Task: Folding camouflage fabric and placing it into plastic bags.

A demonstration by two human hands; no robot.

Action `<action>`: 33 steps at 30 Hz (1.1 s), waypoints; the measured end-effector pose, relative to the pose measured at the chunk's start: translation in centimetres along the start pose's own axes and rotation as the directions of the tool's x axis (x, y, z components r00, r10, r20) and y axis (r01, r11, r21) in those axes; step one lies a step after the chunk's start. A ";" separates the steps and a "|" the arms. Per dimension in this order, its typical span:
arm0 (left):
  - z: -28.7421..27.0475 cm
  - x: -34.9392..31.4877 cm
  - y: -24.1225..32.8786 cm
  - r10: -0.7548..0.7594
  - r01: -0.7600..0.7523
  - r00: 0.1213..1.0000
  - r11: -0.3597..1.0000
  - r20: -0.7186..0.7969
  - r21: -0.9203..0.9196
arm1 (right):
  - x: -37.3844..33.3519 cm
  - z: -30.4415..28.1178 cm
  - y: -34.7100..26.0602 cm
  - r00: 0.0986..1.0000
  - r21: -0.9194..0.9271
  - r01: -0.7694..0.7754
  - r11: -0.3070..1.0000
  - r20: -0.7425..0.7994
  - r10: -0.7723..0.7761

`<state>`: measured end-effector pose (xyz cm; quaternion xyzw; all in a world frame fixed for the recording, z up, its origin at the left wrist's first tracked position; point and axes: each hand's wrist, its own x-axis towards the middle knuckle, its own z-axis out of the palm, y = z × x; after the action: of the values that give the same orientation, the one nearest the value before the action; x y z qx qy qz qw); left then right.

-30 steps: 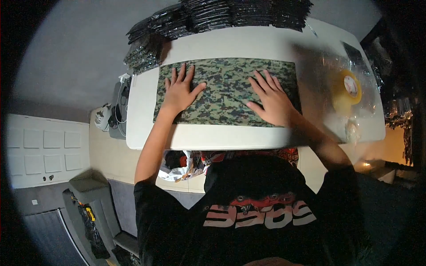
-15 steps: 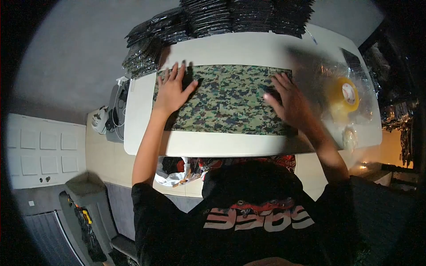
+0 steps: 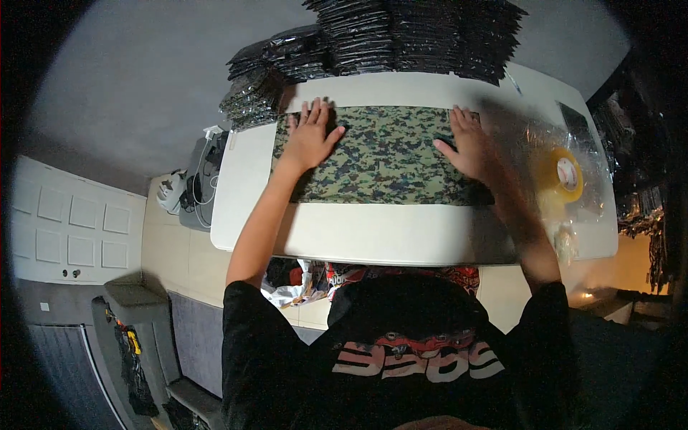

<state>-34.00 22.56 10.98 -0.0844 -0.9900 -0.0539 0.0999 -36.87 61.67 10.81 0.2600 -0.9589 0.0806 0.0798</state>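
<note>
- Camouflage cloth (image 3: 383, 154): a folded rectangle in green, brown and black, lying flat on the white counter (image 3: 373, 233). Its long axis runs left to right across the person's front; its near edge lies parallel to the counter's near edge, with a bare white strip between them.
- Left hand (image 3: 309, 136): fingers spread, palm down, pressed flat on the far left corner of the cloth. Nothing is pinched.
- Right hand (image 3: 469, 143): fingers spread, palm down, flat on the right end of the cloth, close to its far right corner. Nothing is pinched.
- Relation of hands to cloth: one hand sits at each end of the long axis, so the cloth's middle lies open between them. Both arms reach about equally far forward; neither hand is clearly nearer the centre.
- Tape roll (image 3: 565, 174): yellowish, lying on clear plastic film (image 3: 534, 136) on the counter, to the right of the cloth and nearest the right hand, though apart from it.
- Black packets (image 3: 401, 36): glossy bagged items stacked in piles along the counter's far edge, just beyond the cloth, spilling toward the far left corner.
- White door (image 3: 68, 222): at the far left of the view, well apart from the counter.
</note>
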 end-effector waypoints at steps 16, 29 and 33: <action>-0.5 -2.4 -0.3 -0.150 0.150 0.989 0.985 -0.008 0.088 | -3.5 1.0 0.5 0.972 -0.056 0.088 0.995 -0.212 -0.098; -2.5 1.5 -7.3 -0.073 0.088 0.964 0.995 -0.255 0.046 | 4.7 4.5 12.1 0.935 0.650 -0.132 0.748 -0.169 0.312; -1.9 1.9 -6.9 -0.054 0.055 0.975 0.999 -0.214 -0.004 | 4.0 4.6 14.4 0.949 0.572 -0.226 0.789 -0.054 0.311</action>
<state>-36.73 15.81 12.66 -0.0509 -0.9754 -0.0643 0.2047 -48.19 71.06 5.47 0.1261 -0.9118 0.3864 0.0578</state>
